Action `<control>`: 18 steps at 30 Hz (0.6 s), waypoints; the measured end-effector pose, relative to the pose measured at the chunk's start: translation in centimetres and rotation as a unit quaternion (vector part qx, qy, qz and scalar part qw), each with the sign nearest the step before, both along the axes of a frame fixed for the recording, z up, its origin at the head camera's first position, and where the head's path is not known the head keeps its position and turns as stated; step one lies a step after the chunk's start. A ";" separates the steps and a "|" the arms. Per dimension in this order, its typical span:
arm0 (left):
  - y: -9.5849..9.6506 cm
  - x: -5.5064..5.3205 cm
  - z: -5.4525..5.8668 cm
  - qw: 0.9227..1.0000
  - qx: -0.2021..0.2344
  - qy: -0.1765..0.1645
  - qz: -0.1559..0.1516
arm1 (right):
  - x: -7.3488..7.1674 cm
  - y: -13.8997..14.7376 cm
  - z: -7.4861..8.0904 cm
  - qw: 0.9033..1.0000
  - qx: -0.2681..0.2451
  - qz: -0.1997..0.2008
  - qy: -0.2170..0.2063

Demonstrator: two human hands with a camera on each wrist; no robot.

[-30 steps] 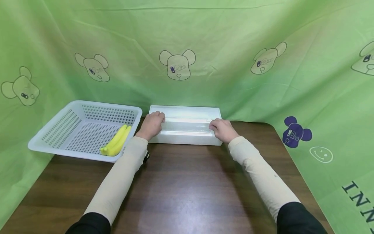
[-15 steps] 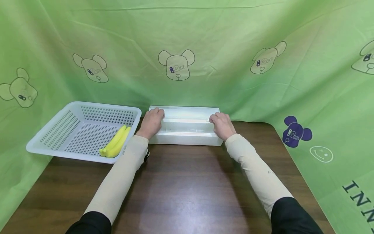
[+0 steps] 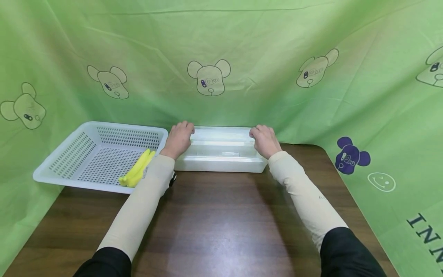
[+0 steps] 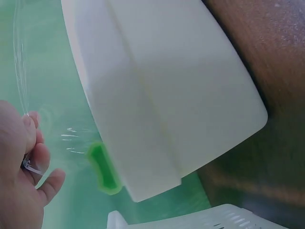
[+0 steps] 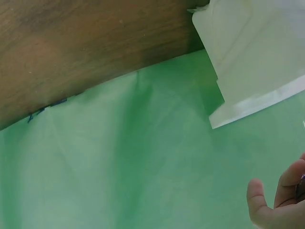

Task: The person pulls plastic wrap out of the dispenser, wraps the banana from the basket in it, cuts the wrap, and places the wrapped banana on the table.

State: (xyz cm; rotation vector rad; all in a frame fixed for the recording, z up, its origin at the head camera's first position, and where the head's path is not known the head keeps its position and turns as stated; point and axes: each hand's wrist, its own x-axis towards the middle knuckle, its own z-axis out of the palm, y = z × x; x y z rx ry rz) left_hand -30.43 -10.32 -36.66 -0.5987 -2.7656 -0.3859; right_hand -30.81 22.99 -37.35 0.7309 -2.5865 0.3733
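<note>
A long white box-shaped dispenser (image 3: 221,165) lies across the back of the table, its top crossed by a glossy clear strip. My left hand (image 3: 179,139), over its left end, pinches the gathered edge of clear plastic wrap (image 4: 21,71), which shows as shiny strands in the left wrist view. Over the right end, my right hand (image 3: 265,141) has its fingers curled at the other side of the wrap; the right wrist view cuts off most of that grip. A green clip-like piece (image 4: 105,169) sits at the dispenser's end in the left wrist view.
To the left stands a pale perforated basket (image 3: 83,185) with yellow bananas (image 3: 137,169) inside, close to my left forearm. A green printed cloth (image 3: 211,34) hangs behind and beside the brown wooden table (image 3: 218,223).
Both hands have moved away from me, from over the dispenser's middle to its far edge, still gripping the wrap. The dispenser, basket and bananas stay in place.
</note>
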 end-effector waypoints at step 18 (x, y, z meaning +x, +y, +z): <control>-0.3 -0.3 1.3 1.000 0.011 0.017 -0.008 | -0.4 0.2 1.2 0.999 0.008 0.007 0.044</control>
